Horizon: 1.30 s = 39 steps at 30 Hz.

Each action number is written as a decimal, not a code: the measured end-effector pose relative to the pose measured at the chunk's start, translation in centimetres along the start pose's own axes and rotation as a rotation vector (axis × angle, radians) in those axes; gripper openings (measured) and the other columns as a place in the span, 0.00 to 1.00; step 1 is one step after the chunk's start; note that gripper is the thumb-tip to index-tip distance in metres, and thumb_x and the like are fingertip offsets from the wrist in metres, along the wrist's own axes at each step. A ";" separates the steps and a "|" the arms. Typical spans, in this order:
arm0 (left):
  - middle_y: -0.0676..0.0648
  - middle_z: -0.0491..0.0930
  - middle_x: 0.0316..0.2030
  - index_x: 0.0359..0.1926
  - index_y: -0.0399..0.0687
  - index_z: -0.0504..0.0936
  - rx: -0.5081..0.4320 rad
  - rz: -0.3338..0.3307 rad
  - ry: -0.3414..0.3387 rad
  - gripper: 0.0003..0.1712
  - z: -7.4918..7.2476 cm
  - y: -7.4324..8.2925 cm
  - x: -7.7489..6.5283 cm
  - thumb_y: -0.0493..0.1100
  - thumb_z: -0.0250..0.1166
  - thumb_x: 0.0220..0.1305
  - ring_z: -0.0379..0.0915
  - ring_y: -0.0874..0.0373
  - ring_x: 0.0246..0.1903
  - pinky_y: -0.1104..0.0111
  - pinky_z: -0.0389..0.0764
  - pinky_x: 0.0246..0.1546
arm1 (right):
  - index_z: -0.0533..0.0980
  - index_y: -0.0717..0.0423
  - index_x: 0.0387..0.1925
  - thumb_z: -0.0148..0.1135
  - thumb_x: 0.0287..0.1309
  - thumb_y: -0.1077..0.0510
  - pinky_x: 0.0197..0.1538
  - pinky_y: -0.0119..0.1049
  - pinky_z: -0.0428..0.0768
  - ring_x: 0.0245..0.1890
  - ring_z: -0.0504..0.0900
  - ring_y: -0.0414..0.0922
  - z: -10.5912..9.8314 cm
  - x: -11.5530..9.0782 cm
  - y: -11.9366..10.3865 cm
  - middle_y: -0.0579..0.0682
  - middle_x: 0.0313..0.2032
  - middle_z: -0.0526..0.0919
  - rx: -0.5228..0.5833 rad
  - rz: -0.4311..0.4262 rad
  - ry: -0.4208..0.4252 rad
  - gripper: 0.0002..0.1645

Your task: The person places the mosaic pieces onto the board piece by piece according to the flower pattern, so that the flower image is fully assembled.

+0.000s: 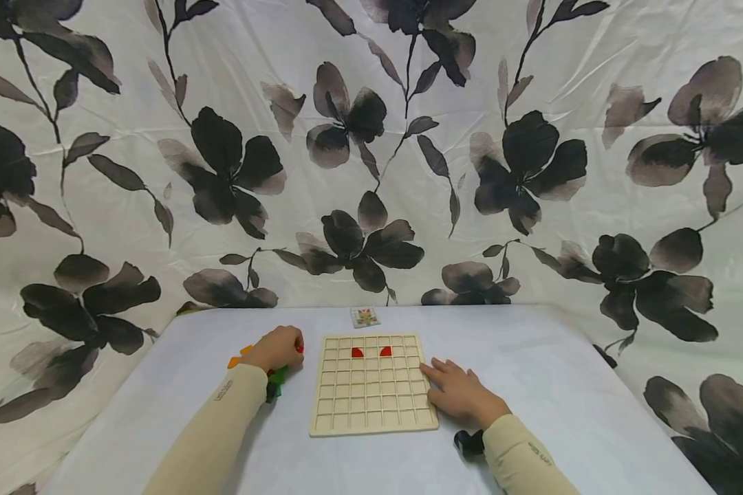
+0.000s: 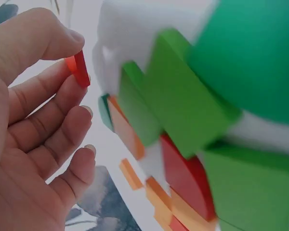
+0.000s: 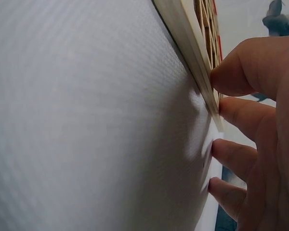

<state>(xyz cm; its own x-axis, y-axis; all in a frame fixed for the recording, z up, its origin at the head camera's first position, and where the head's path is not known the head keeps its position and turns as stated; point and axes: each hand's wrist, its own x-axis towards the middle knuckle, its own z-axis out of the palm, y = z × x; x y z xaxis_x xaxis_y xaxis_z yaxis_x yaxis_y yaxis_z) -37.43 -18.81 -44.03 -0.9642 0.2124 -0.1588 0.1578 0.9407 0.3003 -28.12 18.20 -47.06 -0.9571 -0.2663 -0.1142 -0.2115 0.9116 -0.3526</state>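
Between thumb and fingertips, my left hand (image 1: 274, 349) pinches a small red block (image 2: 78, 70) above the left of the table. Under and beside that hand lie loose blocks: green ones (image 2: 183, 91), a red curved-edged one (image 2: 188, 178) and orange ones (image 2: 130, 174). A square wooden grid board (image 1: 373, 390) lies in the middle. Two red quarter-round pieces, a left one (image 1: 357, 353) and a right one (image 1: 386, 351), sit in its second row. With fingers spread, my right hand (image 1: 461, 393) touches the board's right edge.
Behind the board lies a small pattern card (image 1: 364, 317) with a coloured picture. The white-covered table (image 1: 520, 357) meets a flower-printed cloth (image 1: 446, 227) at the back. A large green rounded block (image 2: 255, 57) is close to the left wrist camera.
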 end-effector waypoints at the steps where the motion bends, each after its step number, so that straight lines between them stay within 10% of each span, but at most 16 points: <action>1: 0.49 0.76 0.28 0.35 0.45 0.78 -0.006 0.006 0.004 0.09 -0.1 0.3 0.0 0.41 0.69 0.53 0.70 0.56 0.29 0.67 0.72 0.30 | 0.65 0.45 0.69 0.49 0.62 0.50 0.67 0.69 0.52 0.72 0.57 0.60 -0.1 0.0 -0.1 0.54 0.71 0.62 -0.003 0.002 0.001 0.33; 39: 0.52 0.79 0.31 0.36 0.47 0.84 -0.005 0.302 0.066 0.05 3.4 11.0 2.7 0.39 0.64 0.59 0.70 0.58 0.32 0.61 0.75 0.39 | 0.65 0.44 0.70 0.49 0.62 0.50 0.67 0.69 0.52 0.73 0.56 0.60 0.1 0.3 0.3 0.54 0.72 0.62 -0.001 0.002 0.006 0.33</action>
<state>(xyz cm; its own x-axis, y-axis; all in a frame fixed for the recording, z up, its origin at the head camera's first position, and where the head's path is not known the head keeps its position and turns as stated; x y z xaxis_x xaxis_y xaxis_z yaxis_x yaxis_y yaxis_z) -37.53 -6.97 -44.35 -0.8857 0.4643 0.0001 0.4385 0.8364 0.3290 -28.47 18.32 -47.29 -0.9587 -0.2625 -0.1093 -0.2098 0.9124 -0.3513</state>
